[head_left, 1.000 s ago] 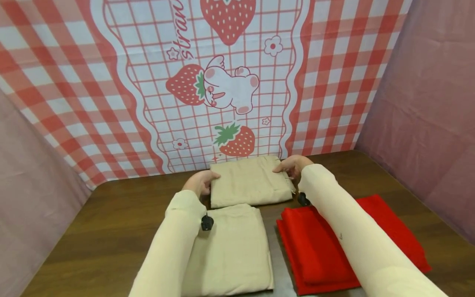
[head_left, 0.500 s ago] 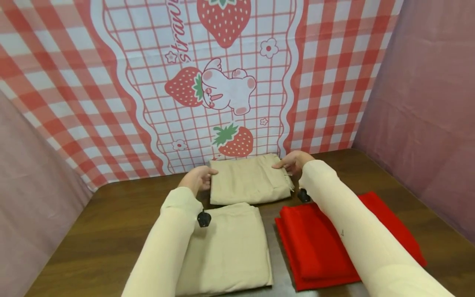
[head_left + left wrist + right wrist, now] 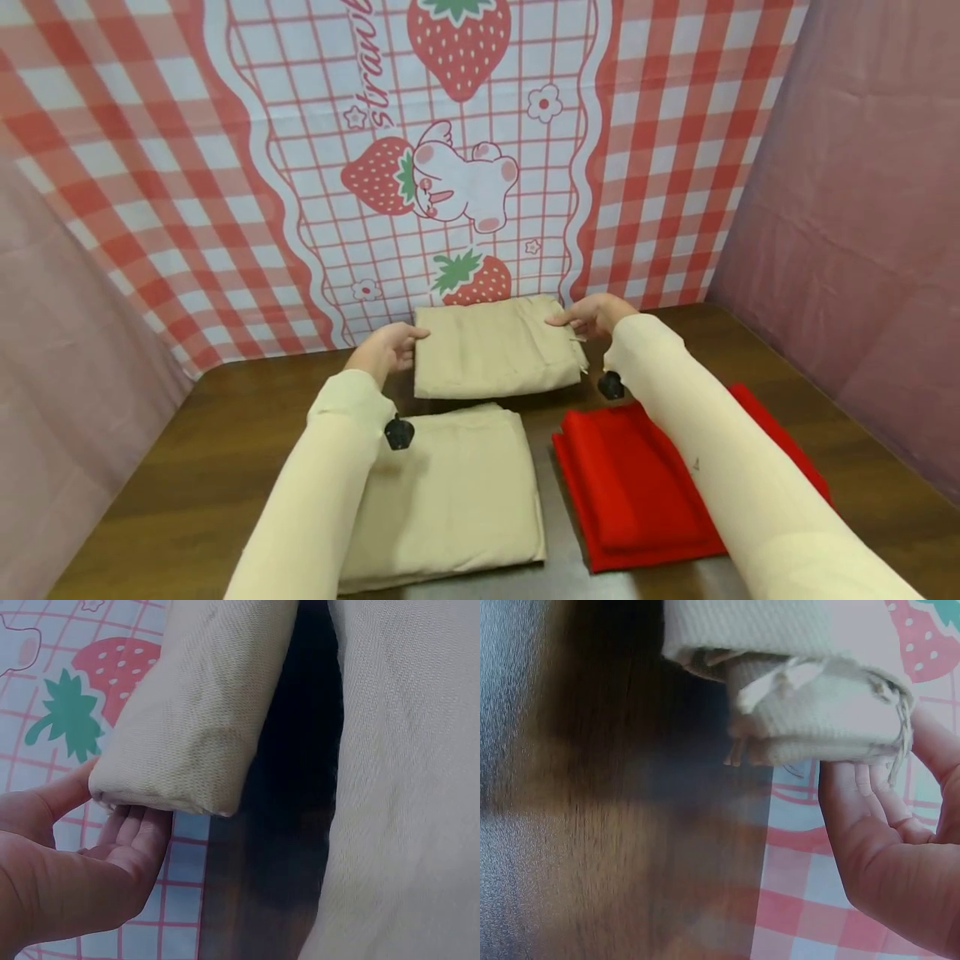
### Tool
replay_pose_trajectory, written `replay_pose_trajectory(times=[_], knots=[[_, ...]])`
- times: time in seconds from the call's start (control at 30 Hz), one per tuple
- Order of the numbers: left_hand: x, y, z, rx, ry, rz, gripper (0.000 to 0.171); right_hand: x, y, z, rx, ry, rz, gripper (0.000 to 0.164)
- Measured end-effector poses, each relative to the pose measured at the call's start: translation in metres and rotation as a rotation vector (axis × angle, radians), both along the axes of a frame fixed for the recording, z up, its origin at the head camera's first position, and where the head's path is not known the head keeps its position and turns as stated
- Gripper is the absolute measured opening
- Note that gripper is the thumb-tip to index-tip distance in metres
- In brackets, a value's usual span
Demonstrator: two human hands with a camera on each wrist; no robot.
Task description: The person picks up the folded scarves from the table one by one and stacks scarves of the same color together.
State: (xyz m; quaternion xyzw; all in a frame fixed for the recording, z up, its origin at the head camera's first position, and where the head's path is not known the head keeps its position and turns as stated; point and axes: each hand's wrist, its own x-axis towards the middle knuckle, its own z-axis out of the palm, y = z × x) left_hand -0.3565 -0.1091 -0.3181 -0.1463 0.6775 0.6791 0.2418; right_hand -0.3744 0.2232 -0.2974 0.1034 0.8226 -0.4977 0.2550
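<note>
A folded beige cloth (image 3: 491, 350) with loose threads at its right end is held up at the back of the table, in front of the patterned backdrop. My left hand (image 3: 386, 348) grips its left end, thumb on top and fingers underneath, as the left wrist view shows. At the frayed right end, my right hand (image 3: 596, 317) holds it the same way; the right wrist view shows its rolled layers (image 3: 817, 712) and dangling threads. A larger folded beige cloth (image 3: 465, 492) lies in front of it, partly covered by my left sleeve.
To the right lies a folded red cloth (image 3: 637, 492), partly under my right forearm. The brown wooden table (image 3: 225, 450) meets a red-checked strawberry backdrop (image 3: 667, 167) behind. Pink curtains (image 3: 862, 250) hang at both sides.
The held beige cloth has risen and a dark gap now shows between it and the larger cloth. Both hands have moved up with it, shifting slightly left in view.
</note>
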Motion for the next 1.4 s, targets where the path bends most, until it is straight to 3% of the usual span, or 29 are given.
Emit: replay_pose_trajectory(times=[0.13,0.33,0.47,0.57,0.63,0.73,0.87,1.03,1.17,1.3,1.4], knots=[[0.012,-0.005,0.011,0.022,-0.013,0.017,0.020,0.004,-0.005,0.004,0.003,-0.001,-0.020,0.067],[0.020,-0.011,0.013,0.032,-0.012,0.030,0.048,0.011,-0.011,0.007,-0.059,0.000,-0.010,0.081],[0.024,-0.018,0.014,0.057,-0.011,0.037,0.028,0.013,-0.015,0.009,-0.094,-0.008,-0.006,0.084],[0.027,-0.024,0.016,0.085,-0.019,0.056,0.008,0.012,-0.018,0.010,-0.128,-0.024,-0.006,0.068],[0.029,-0.026,0.018,0.101,-0.024,0.062,0.006,0.013,-0.020,0.011,-0.129,-0.027,0.002,0.057],[0.032,-0.027,0.020,0.110,-0.025,0.071,0.007,0.013,-0.021,0.013,-0.151,-0.041,0.015,0.059],[0.035,-0.030,0.021,0.114,-0.024,0.070,0.029,0.016,-0.021,0.014,-0.153,-0.048,0.018,0.071],[0.038,-0.034,0.019,0.128,-0.028,0.067,0.057,0.017,-0.021,0.012,-0.176,-0.052,0.030,0.042],[0.041,-0.037,0.018,0.141,-0.024,0.067,0.064,0.019,-0.022,0.012,-0.210,-0.061,0.048,0.017],[0.044,-0.041,0.016,0.146,-0.023,0.061,0.065,0.021,-0.025,0.012,-0.215,-0.061,0.056,0.013],[0.044,-0.043,0.015,0.146,-0.025,0.054,0.055,0.024,-0.026,0.012,-0.215,-0.060,0.052,0.017]])
